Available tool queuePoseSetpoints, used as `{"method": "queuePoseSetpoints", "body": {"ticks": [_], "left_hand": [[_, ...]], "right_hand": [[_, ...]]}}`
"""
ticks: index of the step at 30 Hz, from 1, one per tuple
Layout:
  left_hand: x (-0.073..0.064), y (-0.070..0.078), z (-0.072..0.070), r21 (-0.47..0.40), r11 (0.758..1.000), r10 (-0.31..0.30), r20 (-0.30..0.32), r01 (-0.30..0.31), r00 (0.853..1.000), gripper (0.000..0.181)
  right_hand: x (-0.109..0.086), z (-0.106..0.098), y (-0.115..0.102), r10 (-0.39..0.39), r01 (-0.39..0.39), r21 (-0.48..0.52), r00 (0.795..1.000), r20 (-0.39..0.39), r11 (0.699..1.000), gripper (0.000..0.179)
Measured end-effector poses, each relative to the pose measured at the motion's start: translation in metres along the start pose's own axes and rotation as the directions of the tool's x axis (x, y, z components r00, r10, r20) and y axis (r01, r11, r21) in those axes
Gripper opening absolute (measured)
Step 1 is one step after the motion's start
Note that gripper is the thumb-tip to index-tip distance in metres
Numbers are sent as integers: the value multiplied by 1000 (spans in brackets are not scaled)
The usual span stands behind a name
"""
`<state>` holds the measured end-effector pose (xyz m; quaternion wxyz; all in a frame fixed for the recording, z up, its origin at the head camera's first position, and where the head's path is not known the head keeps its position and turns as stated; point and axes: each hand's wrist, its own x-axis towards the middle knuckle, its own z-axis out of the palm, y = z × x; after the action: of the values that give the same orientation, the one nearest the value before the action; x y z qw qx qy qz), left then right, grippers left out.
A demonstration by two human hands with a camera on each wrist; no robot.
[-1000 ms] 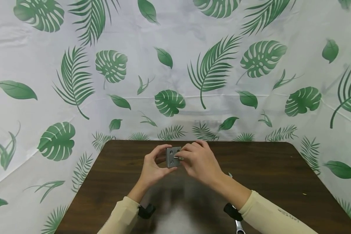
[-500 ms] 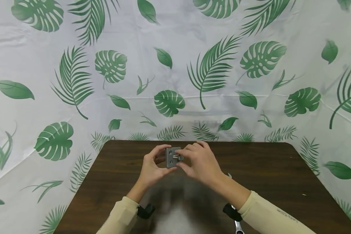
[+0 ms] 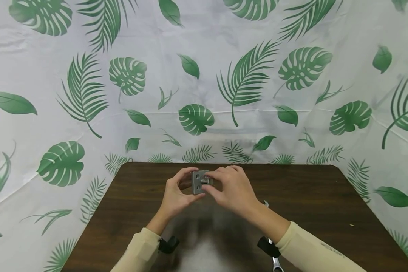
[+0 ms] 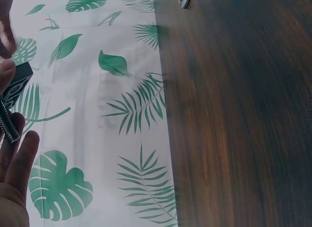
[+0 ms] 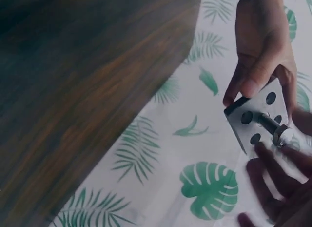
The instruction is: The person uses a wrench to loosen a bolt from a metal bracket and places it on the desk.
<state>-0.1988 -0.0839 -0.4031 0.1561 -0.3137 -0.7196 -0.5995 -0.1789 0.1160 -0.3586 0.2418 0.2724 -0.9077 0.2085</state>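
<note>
My left hand [image 3: 176, 194] holds a grey square metal plate [image 3: 195, 176] by its edges, above the table and tilted up. The plate has several round holes. In the right wrist view a hex-head bolt [image 5: 269, 123] stands out from the plate's middle, its head towards my right hand [image 5: 280, 188]. The thumb and forefinger of that hand are at the bolt's head and pinch it, though the fingers are partly blurred. A threaded shank [image 4: 9, 127] shows beside the plate's dark edge [image 4: 22, 75] in the left wrist view.
A wrench [image 3: 277, 265] lies on the dark wooden table [image 3: 312, 204], partly hidden by my right forearm. A tiny yellow bit [image 3: 351, 225] lies farther right. A white leaf-print cloth [image 3: 204, 87] hangs behind the table. Black straps [image 3: 168, 244] sit on both wrists.
The right fingers have shifted round the bolt: the thumb dropped away half a second ago and is now back near the bolt's head. The plate and left hand stay almost in place.
</note>
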Motion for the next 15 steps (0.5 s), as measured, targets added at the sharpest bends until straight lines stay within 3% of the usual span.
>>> {"method": "queuePoseSetpoints", "body": {"ticks": [2,4,6,10,15], "left_hand": [[0,1,-1,6,1000,-3,0,3,1000,66],[0,1,0,8,1000,-7,5,7,1000,66],[0,1,0,8,1000,-10,8,10,1000,66],[0,2,0,9,1000,-20,3,20,1000,66],[0,2,1,13,1000,-2,3,2,1000,66]], "right_hand": [[0,0,-1,70,-70,24,997,17,997,24],[1,0,-2,90,-90,27,996,29,996,20],[1,-1,-1,37,-38,5,999,34,999,15],[0,-1,0,-74,74,-65,997,4,995,28],[-2,-1,-1,51,-51,3,999,-5,999,24]]}}
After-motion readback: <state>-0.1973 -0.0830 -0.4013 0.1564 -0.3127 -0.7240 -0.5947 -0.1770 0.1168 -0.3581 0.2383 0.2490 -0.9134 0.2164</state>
